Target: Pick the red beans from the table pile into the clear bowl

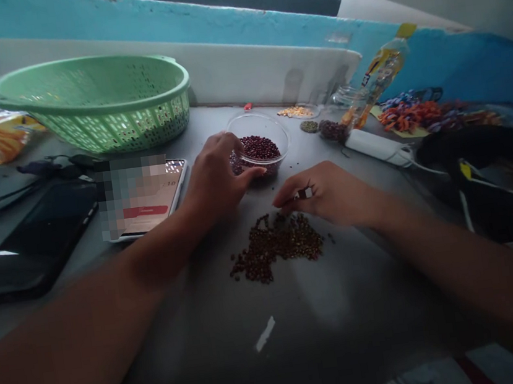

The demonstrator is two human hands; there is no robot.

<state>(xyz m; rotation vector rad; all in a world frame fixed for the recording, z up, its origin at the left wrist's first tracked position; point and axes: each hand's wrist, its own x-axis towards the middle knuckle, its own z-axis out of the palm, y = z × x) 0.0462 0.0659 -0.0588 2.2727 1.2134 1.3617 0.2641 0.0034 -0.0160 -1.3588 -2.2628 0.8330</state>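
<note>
A pile of small dark red-brown beans [276,245] lies on the grey table [347,318]. Behind it stands a clear round bowl [276,126] holding more dark red beans. My left hand [215,178] is at the bowl's near left side, fingers curled against its wall with the thumb pointing right. Over the far edge of the pile, my right hand [326,194] has its fingertips pinched together; what they hold is too small to make out.
A green plastic colander [95,99] stands at the back left. A lit phone [145,199] and a dark tablet [33,241] lie left of my hand. A bottle [380,74], small piles of other seeds [296,112] and colourful scraps [415,113] sit at the back right.
</note>
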